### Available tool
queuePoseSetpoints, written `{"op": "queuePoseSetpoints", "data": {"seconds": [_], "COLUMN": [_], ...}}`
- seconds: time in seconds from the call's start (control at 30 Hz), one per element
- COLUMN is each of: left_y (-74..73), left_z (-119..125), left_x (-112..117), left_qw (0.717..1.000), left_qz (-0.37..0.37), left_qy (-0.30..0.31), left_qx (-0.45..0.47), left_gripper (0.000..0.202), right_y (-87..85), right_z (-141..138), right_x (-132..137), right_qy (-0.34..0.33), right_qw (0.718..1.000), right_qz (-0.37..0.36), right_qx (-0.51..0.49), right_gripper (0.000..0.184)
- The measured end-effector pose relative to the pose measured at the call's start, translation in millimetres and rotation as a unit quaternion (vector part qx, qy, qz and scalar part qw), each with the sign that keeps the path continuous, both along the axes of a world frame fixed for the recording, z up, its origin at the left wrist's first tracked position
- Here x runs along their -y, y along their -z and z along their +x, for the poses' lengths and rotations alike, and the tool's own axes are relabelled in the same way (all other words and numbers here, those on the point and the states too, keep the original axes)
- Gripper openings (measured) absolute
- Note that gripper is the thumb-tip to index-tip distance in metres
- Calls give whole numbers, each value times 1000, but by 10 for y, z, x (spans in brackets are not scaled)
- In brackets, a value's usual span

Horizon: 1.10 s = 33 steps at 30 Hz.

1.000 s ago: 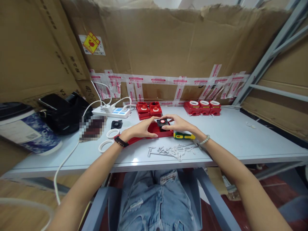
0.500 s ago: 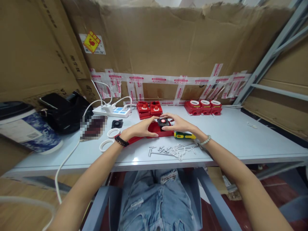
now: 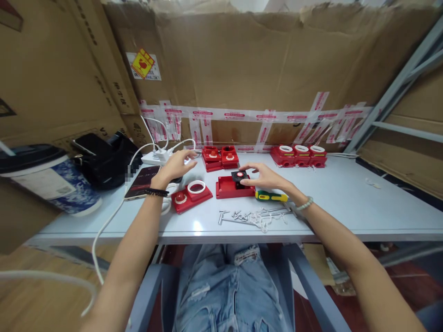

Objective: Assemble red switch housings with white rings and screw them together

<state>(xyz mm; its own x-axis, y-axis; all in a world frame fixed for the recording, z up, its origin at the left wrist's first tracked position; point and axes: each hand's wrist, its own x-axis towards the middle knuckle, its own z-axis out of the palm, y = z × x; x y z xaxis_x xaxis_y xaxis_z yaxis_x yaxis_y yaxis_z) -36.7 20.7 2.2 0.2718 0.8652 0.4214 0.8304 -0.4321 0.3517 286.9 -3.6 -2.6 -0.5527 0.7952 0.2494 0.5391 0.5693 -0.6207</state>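
Observation:
A red box base (image 3: 231,189) lies on the table in front of me, with a black button module with a red centre (image 3: 239,175) set at its back right. My right hand (image 3: 265,177) pinches that module with thumb and fingertips. A red cover plate (image 3: 191,194) carrying a white ring (image 3: 196,187) and a red button (image 3: 180,198) lies to the left of the base. My left hand (image 3: 176,165) hovers behind the cover, fingers spread and holding nothing, close to a power strip (image 3: 154,158) and a phone (image 3: 141,181).
A green-and-yellow screwdriver (image 3: 272,197) lies under my right wrist, with several screws (image 3: 249,215) near the front edge. Two red boxes (image 3: 221,157) and three with white rings (image 3: 299,155) stand at the back. A black bag (image 3: 104,159) and a bucket (image 3: 44,177) sit left.
My left hand has let go of the red box and moved left and back toward the power strip. The red cover plate now lies uncovered. My right hand stays at the black module.

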Motion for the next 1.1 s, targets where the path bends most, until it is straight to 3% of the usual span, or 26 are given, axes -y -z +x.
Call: {"op": "queuePoseSetpoints", "data": {"seconds": [0.13, 0.23, 0.4, 0.63, 0.8, 1.1], "left_y": [193, 264, 251, 220, 226, 210], "left_z": [-296, -370, -344, -302, -326, -322], "left_x": [-173, -218, -205, -167, -186, -166], "left_qw": [989, 977, 973, 968, 979, 993], "left_qz": [-87, -142, -169, -204, -181, -118], "left_qy": [-76, -92, -82, -59, -49, -30], "left_qx": [-93, -126, -136, -132, -77, -12], "left_gripper": [40, 45, 58, 61, 53, 42], "right_y": [9, 25, 5, -225, -269, -256], "right_z": [-2, 16, 38, 165, 299, 289], "right_x": [-3, -21, -26, 45, -1, -2], "right_qy": [0, -2, 4, 37, 43, 26], "right_qw": [1000, 1000, 1000, 998, 997, 998], "right_qz": [5, 7, 21, 38, 41, 32], "right_qx": [5, -3, -17, -46, -57, -36], "right_gripper": [41, 49, 59, 55, 57, 57]}}
